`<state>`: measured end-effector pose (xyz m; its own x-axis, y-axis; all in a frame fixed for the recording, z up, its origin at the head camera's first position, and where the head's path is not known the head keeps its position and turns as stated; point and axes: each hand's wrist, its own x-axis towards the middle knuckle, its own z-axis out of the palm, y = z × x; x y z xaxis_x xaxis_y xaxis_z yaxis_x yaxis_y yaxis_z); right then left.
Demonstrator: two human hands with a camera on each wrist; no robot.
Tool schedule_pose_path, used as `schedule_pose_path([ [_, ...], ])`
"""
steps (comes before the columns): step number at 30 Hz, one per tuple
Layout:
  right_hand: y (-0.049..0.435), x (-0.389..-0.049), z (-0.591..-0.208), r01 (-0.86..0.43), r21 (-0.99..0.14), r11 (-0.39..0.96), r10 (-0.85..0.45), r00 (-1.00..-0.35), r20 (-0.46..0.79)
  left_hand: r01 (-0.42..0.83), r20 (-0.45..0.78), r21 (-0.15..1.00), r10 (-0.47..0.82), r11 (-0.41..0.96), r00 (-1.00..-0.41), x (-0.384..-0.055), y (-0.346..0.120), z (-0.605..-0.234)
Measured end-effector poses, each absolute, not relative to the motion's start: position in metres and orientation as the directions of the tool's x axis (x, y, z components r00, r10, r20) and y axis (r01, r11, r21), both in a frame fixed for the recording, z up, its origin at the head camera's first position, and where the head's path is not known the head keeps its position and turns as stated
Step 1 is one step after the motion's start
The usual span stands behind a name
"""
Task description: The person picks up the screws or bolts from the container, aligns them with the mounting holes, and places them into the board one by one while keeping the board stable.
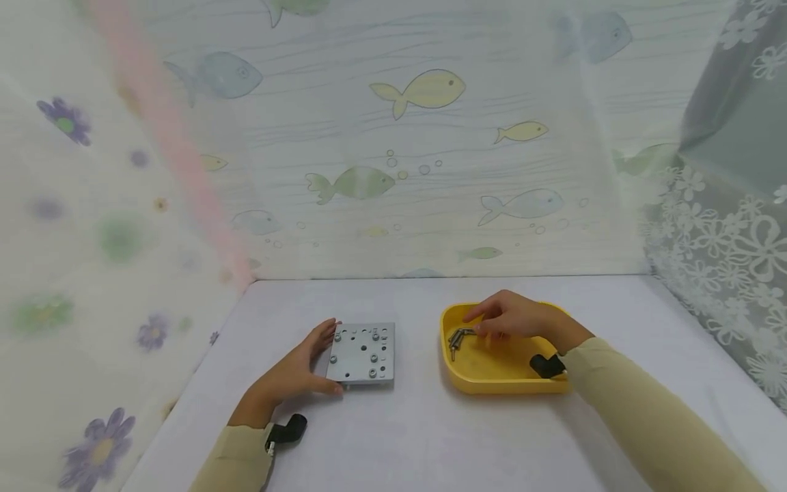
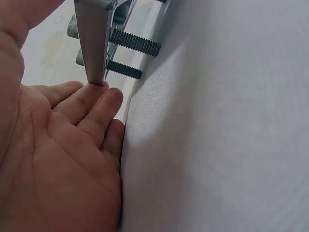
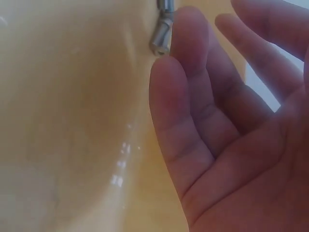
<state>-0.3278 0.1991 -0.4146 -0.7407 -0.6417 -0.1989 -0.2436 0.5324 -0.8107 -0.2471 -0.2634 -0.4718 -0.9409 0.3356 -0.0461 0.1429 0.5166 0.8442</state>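
Observation:
A silver metal plate (image 1: pixel 363 352), with drilled holes and several socket-head screws through it, is raised off the table. Threaded screw shanks (image 2: pixel 135 42) stick out below it in the left wrist view. My left hand (image 1: pixel 301 372) holds the plate's left side, thumb at the near corner and fingers at the far corner; fingertips (image 2: pixel 96 87) touch its edge. Inside a yellow tray (image 1: pixel 504 386), my right hand (image 1: pixel 522 318) reaches down with loosely bent fingers beside several loose screws (image 1: pixel 457 339). In the right wrist view a screw (image 3: pixel 161 36) lies just beyond the fingertips.
A white cloth-covered table (image 1: pixel 418 437) lies under everything. Behind it hangs a fish-print curtain (image 1: pixel 369 225), with flowered curtains at both sides. Dark wrist cameras (image 1: pixel 289 429) sit on the cuffs; the right one hangs over the tray.

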Motion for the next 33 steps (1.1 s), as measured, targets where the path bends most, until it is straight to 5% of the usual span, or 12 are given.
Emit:
schedule_pose_path([
  [18,0.176,-0.331,-0.426,-0.359,-0.731,0.581,-0.685,-0.7,-0.2,0.2,-0.046,0.833,0.425,0.517,-0.904,-0.244,-0.266,-0.468],
  [33,0.16,-0.33,-0.429,-0.345,-0.631,0.694,-0.596,-0.768,-0.236,0.207,-0.05,0.814,0.42,0.542,-0.906,-0.245,-0.267,-0.471],
])
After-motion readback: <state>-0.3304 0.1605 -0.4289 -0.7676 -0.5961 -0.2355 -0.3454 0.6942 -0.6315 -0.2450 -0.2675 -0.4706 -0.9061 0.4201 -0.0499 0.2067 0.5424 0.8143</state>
